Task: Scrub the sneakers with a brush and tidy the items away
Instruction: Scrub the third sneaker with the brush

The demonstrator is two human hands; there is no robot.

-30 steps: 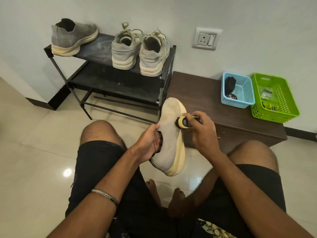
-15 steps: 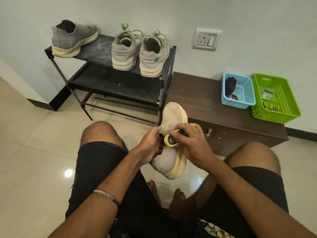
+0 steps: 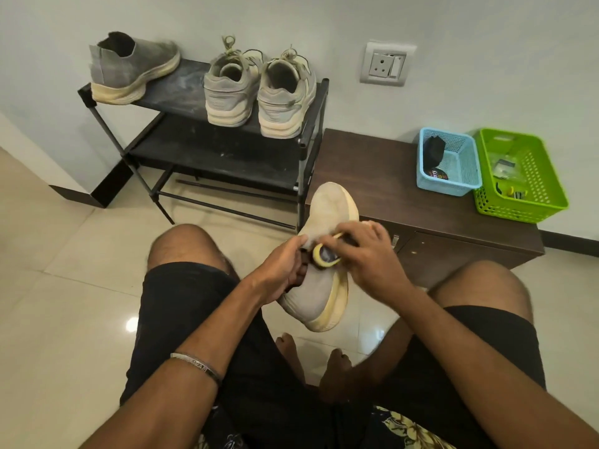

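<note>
While the left hand (image 3: 285, 270) grips a grey sneaker (image 3: 319, 257) by its collar between the knees, the right hand's (image 3: 363, 254) fingers curl around a yellow-rimmed brush (image 3: 325, 256) on its upper. Its long axis runs toe-forward toward the cabinet's (image 3: 372, 176) front edge, with open tiled floor (image 3: 64, 254) to the left.

A plain pale wall (image 3: 486, 34) runs behind everything, with a white socket plate (image 3: 385, 63) fixed on it. The floor (image 3: 64, 286) is glossy cream tile (one small bright light reflection shows on it), edged by a dark skirting board (image 3: 81, 197). A black metal two-shelf rack (image 3: 227, 157) stands against the wall, just beside a low dark brown wooden cabinet (image 3: 372, 176).
</note>
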